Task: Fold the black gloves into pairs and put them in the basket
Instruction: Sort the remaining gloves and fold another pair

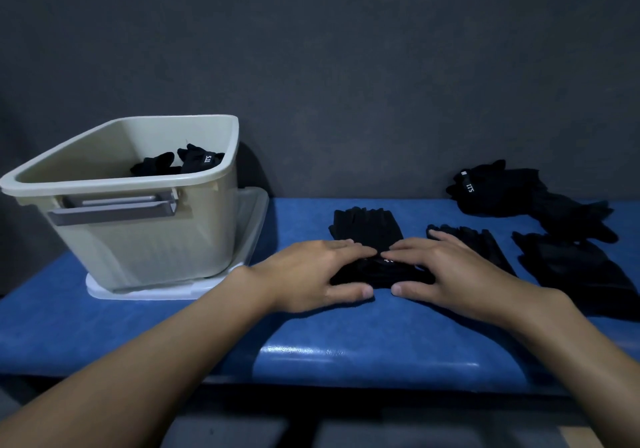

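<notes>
We had our left hand (322, 271) and right hand (440, 271) flat on the stacked gloves (367, 229). The fingers were fairly straight and pressing down, the tips almost meeting, and the thumbs lay along the near edge. Neither hand was clenched round anything. The gloves' finger ends stuck out just beyond our fingertips.

We judged this to be the folding step: the pair lay matched, but we could not tell whether its near end was already turned over. The next move would call for doubling it, gripping the bundle and carrying it well to the left of our left hand, to the basket (104, 177), which already held folded gloves (180, 163). Loose gloves (571, 274) lay just right of our right hand, with a heap (519, 191) beyond it.
</notes>
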Tool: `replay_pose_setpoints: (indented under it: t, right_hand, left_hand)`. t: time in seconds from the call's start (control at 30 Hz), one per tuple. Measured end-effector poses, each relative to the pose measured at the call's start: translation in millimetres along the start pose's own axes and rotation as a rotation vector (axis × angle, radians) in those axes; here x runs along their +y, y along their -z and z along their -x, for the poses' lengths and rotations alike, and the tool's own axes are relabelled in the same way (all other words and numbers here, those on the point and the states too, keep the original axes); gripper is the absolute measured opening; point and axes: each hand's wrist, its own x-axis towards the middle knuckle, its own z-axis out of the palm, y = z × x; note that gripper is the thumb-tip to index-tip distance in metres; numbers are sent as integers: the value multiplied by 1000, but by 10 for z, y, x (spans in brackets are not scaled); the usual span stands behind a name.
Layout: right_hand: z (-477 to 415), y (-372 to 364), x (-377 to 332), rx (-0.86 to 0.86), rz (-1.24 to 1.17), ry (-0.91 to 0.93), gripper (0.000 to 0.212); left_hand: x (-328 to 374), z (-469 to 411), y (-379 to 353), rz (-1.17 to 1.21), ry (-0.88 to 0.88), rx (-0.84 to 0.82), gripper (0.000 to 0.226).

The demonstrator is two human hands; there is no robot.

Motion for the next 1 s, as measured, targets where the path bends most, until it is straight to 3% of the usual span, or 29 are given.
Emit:
replay_pose_setpoints:
  t: [0.1,0.27,0.37,0.5,0.67,0.8,1.0]
  right_hand:
    - [-15,-26,-21,21,34,1,46]
    - [3,-2,-79,36,5,10,34]
    - [23,32,-107,43,-34,12,38]
    - [53,76,-155,58,-55,14,61]
    - [58,94,-145,155,-320,12,9]
    - [25,82,-165,185,-449,-46,6]
    - [-111,55,-185,259,-524,-138,15]
  left_hand:
    - [0,8,18,4,-10,25,70]
    - [-20,17,-33,-30,-140,185,39]
    - [7,32,-27,3,-97,221,30]
    - [10,74,11,95,-7,258,23]
    - [-13,130,18,300,94,332,19]
    - [-7,157,45,477,120,328,32]
    - [-69,89,-11,653,176,373,30]
